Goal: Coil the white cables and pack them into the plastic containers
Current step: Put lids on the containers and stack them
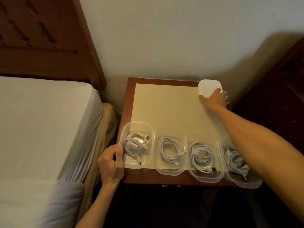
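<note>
Several clear plastic containers stand in a row along the front edge of the bedside table [130,89], each with a coiled white cable inside. My left hand [111,163] grips the left wall of the leftmost container [148,129], touching its cable [133,143]. The second container [171,171] holds a looser coil [169,150]. The third container [205,176] and the rightmost container [246,183] hold bundled cables; my right forearm crosses over the rightmost one. My right hand [215,98] rests on a stack of white lids [208,87] at the table's back right corner.
A bed with a white sheet [41,122] and a dark wooden headboard [49,38] lies to the left, close to the table. A pale wall [164,38] rises behind. Dark furniture [276,89] stands on the right. The cream tabletop inlay [164,104] lies behind the containers.
</note>
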